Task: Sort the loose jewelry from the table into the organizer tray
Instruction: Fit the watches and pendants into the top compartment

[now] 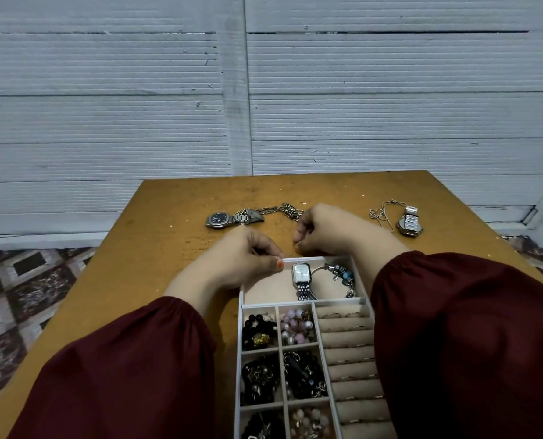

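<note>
**A:** ok so where's everything sitting rn?

**B:** tray (314,258) is at the near edge of the table (156,236), a bit right of centre. The top compartment has a square watch (301,275) with a bracelet (343,277) at its 3 o'clock. Below that are small cells of black beads (259,327) and pink beads (297,324), with ring rolls (349,343) down the right side.

**A:** and the hands?

**B:** left hand (241,261) is on the tray's 11 o'clock corner. Its thumb is on the rim and its fingers are curled outside, so it's gripping the tray. right hand (320,229) sits just past the far rim at 12, fingers curled in, tips down near the table. Honestly can't tell if it's pinching anything.

**A:** what's loose on the table?

**B:** going from the tray, there's a dark watch (219,220) at 11 o'clock. A chunky chain (287,210) at 12 runs from that watch's strap to just beyond the right hand. At 1 o'clock there's a silver watch (409,224) with a thin chain (384,212) at its 9 o'clock. Both arms are in dark red sleeves (137,369), and the right one covers the tray's right edge.
</note>
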`<state>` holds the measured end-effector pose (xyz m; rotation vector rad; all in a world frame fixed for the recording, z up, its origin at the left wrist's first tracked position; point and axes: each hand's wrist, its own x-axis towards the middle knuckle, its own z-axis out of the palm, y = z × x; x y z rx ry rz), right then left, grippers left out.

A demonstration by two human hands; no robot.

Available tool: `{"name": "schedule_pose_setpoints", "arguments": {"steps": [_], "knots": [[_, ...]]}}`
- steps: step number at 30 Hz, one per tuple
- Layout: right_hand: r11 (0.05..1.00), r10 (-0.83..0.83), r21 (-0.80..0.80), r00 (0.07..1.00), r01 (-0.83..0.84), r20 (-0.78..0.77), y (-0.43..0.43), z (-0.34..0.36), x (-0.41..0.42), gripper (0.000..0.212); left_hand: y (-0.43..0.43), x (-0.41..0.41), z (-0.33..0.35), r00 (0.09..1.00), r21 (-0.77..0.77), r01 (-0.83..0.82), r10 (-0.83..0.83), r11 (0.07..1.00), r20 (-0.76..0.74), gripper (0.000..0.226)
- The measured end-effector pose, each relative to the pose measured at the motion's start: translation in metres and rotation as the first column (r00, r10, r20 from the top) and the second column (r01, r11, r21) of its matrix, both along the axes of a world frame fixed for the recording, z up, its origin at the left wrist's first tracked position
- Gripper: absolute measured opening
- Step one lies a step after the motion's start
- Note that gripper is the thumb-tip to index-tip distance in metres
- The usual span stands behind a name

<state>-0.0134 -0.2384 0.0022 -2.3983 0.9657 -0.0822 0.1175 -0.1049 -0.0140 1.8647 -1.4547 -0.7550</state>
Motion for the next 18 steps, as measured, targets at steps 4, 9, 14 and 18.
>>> {"name": "schedule_pose_setpoints", "arguments": {"steps": [4,9,14,18], "knots": [[1.0,-0.016,0.027,0.999,0.016,0.027,-0.002,-0.001,-0.001,0.014,0.0,0.001,0.001,1.0,-0.001,0.008,-0.008,1.0,0.0,0.009],[0.979,-0.066,0.203,0.978,0.025,0.198,-0.006,-0.008,-0.009,0.017,-0.001,0.006,-0.001,0.994,-0.018,-0.066,0.064,0.998,-0.091,0.018],[0.912,-0.229,0.406,0.892,0.057,0.39,-0.006,-0.017,-0.013,0.017,-0.009,0.016,-0.009,0.958,-0.219,-0.282,0.287,0.934,-0.009,0.013],[0.81,-0.403,0.585,0.747,0.022,0.529,-0.003,-0.02,-0.011,0.018,-0.017,0.03,-0.02,0.847,-0.377,-0.415,0.503,0.828,0.173,0.019]]}}
